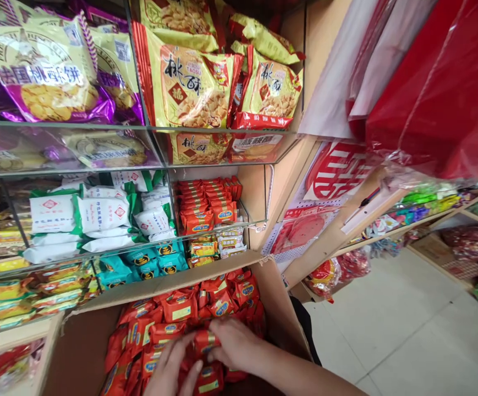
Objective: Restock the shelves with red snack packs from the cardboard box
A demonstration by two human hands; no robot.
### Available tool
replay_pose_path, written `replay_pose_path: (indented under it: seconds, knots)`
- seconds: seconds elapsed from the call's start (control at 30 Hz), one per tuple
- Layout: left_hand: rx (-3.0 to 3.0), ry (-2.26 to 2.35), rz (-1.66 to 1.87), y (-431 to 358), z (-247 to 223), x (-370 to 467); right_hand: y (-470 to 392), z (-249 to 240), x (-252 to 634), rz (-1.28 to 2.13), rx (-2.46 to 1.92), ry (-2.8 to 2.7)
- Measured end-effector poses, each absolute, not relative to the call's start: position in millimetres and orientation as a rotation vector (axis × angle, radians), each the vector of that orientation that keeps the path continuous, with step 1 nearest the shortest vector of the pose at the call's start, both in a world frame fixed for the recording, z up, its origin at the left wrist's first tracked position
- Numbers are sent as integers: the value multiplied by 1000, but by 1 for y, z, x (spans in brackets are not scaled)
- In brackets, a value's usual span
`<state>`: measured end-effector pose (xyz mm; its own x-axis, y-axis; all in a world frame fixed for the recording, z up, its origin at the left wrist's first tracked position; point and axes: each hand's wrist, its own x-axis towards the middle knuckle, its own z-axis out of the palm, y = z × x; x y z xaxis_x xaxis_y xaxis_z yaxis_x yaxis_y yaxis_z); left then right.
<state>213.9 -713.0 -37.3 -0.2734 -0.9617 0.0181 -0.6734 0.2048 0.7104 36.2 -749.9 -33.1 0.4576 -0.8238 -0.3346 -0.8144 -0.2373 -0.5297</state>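
Nearer the box's (280, 308) right edge, a red packet (204, 342) sits crosswise, right end pinched by the right hand's (235, 345) fingers, the left hand's (171, 367) parted fingers at its left.

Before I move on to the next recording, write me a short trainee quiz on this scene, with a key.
1. What colour is the packet at the fingertips of the right hand?
2. True or false: the cardboard box under the hands is sealed shut.
3. On the shelves, what sits immediately left of the shelved red packets?
(a) purple packs
(b) white-and-green packets
(c) hanging red bags

Key:
1. Red.
2. False; it stands open.
3. b.
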Motion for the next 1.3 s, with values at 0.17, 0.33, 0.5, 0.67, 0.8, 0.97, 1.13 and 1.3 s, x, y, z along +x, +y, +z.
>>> replay_pose_path:
  seconds: [0.17, 0.33, 0.5, 0.67, 0.8, 0.97, 1.13, 1.3]
  knots:
    - [1529, -1660, -964, -728, 9, 197, -750, 22, 19, -458, -1734, 1118]
    - [1469, -1214, -967, -735, 35, 175, -742, 33, 40, -1098, -1109, 1117]
    - [1478, -1015, -885, -733, 40, 164, -741, 31, 55, -1335, -956, 1254]
    - [1571, -1101, -715, -732, 39, 166, -741, 32, 53, -1370, -1161, 1441]
    - [1573, -1183, -591, -733, 38, 170, -739, 30, 52, -1370, -1289, 1515]
    - [1543, -1179, -610, -733, 39, 173, -734, 25, 51, -1429, -1404, 1536]
    - [1576, -1056, -785, -732, 32, 176, -730, 20, 53, -1473, -1286, 1436]
    - [1596, -1106, -811, -730, 35, 178, -731, 16, 48, -1385, -1314, 1217]
